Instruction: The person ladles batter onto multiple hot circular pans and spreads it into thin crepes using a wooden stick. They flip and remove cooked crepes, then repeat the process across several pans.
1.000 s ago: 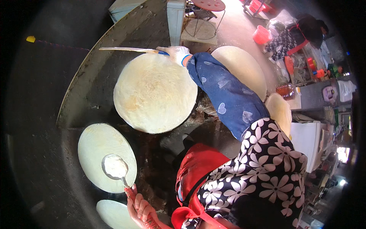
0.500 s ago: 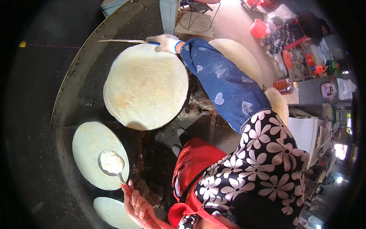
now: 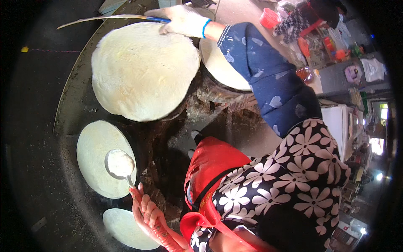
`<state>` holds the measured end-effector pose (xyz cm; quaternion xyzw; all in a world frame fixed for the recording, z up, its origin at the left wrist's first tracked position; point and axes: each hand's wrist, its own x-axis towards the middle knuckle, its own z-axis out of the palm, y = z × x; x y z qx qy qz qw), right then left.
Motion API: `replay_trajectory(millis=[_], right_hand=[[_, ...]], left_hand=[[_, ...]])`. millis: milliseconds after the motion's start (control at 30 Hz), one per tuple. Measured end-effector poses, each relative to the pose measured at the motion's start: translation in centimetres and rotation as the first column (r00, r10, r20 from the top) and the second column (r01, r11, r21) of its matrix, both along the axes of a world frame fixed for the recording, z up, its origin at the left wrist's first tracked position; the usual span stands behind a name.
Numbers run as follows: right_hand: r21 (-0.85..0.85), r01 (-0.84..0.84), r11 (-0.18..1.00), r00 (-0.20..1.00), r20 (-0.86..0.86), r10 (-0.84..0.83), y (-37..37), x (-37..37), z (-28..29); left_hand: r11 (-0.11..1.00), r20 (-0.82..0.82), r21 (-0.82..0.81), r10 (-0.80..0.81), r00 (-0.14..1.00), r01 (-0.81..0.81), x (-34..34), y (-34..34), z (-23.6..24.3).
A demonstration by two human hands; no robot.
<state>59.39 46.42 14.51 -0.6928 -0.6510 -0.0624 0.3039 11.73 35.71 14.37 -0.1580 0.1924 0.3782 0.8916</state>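
A ladle [image 3: 120, 164] with white batter in its bowl is gripped in my bare left hand [image 3: 150, 216], by a red-wrapped handle. The ladle hangs over a pale round pancake [image 3: 90, 155] at the left. My right hand [image 3: 184, 21], in a whitish glove, closes around the blue handle of a long, thin, flat stick [image 3: 105, 17]. That stick reaches left past the far edge of a large pancake [image 3: 145, 71], whose rim looks uneven. The gloved fingers are at this pancake's upper right edge; whether they touch it I cannot tell.
Another pancake [image 3: 126, 229] lies at the lower left, and one more on a round griddle [image 3: 222, 67] under my right arm. A red tub [image 3: 269, 18], an orange-brown jug [image 3: 305, 74] and a white appliance [image 3: 336, 126] stand at the right. A curved ledge edge [image 3: 69, 84] bounds the left.
My right hand, the stick and the large pancake have moved up in the picture, and the pancake's rim has become more uneven. The ladle stays over the left pancake. The view has shifted somewhat.
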Motion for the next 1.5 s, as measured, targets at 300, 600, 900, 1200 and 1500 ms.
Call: replay_trajectory(millis=[300, 600, 900, 1200, 1500], right_hand=[[-0.033, 0.236, 0.971, 0.937, 0.274, -0.218, -10.1, -2.7, 8.6], [0.051, 0.773, 0.633, 0.503, 0.559, -0.659, -32.5, 0.7, 16.7], [-0.053, 0.990, 0.132, 0.142, 0.423, -0.895, -39.8, -6.2, 18.7], [-0.096, 0.897, 0.431, 0.441, 0.260, -0.859, -39.8, -4.9, -9.7], [-0.312, 0.867, 0.388, 0.372, -0.112, -0.921, -37.7, -5.8, -16.6]], left_hand=[[0.968, 0.115, 0.091, -0.242, 0.964, 0.232, -0.3, 0.7, -2.7], [0.880, 0.214, 0.007, -0.466, 0.859, 0.476, 0.8, 2.6, -5.8], [0.843, 0.228, 0.082, -0.535, 0.813, 0.532, 1.8, 1.9, -4.4], [0.818, 0.263, 0.140, -0.574, 0.775, 0.558, 1.0, -0.2, -0.8], [0.867, 0.217, 0.123, -0.498, 0.839, 0.483, 3.8, -1.9, 1.0]])
